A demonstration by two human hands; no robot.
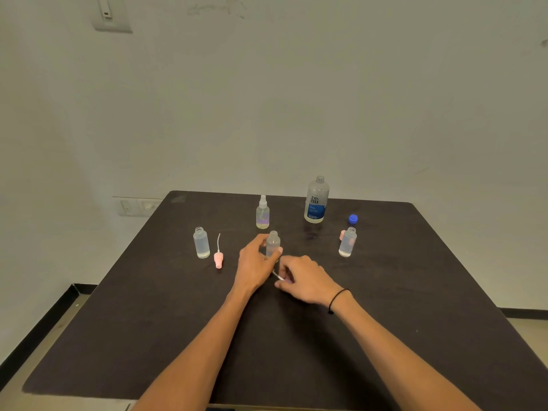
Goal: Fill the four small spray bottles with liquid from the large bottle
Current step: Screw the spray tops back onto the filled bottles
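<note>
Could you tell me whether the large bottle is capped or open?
Open: the large bottle shows a bare threaded neck, and its blue cap lies beside it.

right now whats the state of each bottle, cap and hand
large bottle: upright, uncapped
blue cap: off, on table
back spray bottle: upright, sprayer on
left spray bottle: upright, open
pink sprayer: lying loose
right spray bottle: upright, open
centre spray bottle: open, held
left hand: grips centre bottle
right hand: pinches a white sprayer

Dark square table (385, 336) against a pale wall.
On it: four small clear plastic spray bottles (201, 243), a large clear labelled bottle (316, 200), a blue cap (353, 218), a pink spray head (218, 258).
</note>
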